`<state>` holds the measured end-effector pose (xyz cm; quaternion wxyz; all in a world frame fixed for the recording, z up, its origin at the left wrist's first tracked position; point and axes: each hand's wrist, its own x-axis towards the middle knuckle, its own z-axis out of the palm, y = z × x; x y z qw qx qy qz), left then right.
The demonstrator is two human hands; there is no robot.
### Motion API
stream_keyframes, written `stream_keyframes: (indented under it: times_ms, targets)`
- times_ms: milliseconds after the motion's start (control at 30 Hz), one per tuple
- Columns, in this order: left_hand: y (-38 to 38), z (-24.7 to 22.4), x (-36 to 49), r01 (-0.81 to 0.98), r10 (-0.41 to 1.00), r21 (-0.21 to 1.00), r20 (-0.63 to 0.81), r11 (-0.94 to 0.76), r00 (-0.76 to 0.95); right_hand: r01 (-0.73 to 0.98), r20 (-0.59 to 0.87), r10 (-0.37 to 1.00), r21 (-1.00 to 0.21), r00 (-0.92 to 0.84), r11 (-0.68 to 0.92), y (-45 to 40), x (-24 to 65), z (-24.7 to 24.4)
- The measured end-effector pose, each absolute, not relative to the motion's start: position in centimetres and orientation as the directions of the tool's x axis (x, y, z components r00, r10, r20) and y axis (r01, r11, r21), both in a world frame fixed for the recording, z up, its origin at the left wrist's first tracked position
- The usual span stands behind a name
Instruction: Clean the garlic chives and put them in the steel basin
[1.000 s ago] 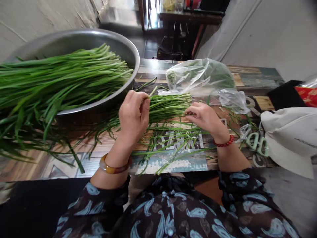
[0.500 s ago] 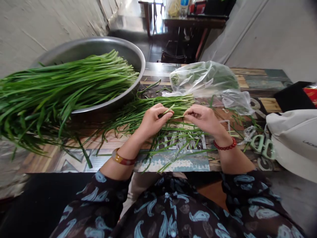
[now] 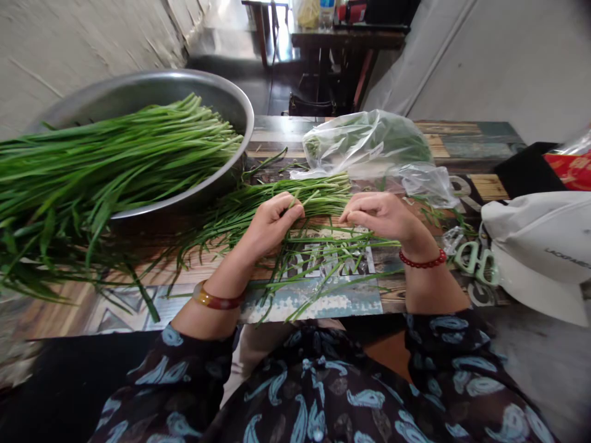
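Long green stalks lie in a loose bundle on the patterned tabletop, pale ends to the right. My left hand is closed on a stalk whose pale end pokes up past the thumb. Just right of the bundle's ends, my right hand has its fingers pinched together; whatever they hold, if anything, is too small to make out. Thin loose stalks are scattered below and between my hands. A big heap of the same greens fills the metal basin at the left.
Behind my hands lies a clear plastic bag with greens inside. At the right are green-handled scissors, a white cap and a black box beside a red packet. Another table stands in the background.
The view has shifted, so the scene sits further left. My right hand has moved away from my left, and the gap between them is wider.
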<state>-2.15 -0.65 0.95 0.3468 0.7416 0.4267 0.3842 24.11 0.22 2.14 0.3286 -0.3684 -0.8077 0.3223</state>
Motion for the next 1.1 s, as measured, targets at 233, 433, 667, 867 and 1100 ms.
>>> stream_keyframes:
  times_ms: [233, 433, 667, 867, 1100]
  targets:
    - [-0.3, 0.5, -2.7, 0.018, 0.975, 0.990, 0.136, -0.141, 0.175, 0.654, 0.310, 0.864, -0.564, -0.398, 0.504, 0.8, 24.4, 0.2]
    - [-0.2, 0.4, -3.0, 0.068, 0.983, 0.984, 0.159, -0.166, 0.095, 0.780, 0.268, 0.855, -0.353, -0.444, 0.516, 1.1, 24.4, -1.1]
    - [-0.6, 0.3, -2.3, 0.148, 0.976, 0.969, 0.178, -0.197, 0.128, 0.648, 0.317, 0.871, -0.582, -0.375, 0.491, 1.1, 24.1, -0.7]
    - [-0.7, 0.5, -2.1, 0.187, 0.977, 0.961, 0.183, -0.201, 0.110, 0.514, 0.312, 0.905, -0.747, -0.289, 0.422, 0.3, 23.2, 0.4]
    - [-1.4, 0.9, -1.1, 0.372, 0.899, 0.851, 0.227, -0.370, 0.375, 0.394, 0.396, 0.847, -0.758, -0.355, 0.520, -0.7, 21.0, 0.5]
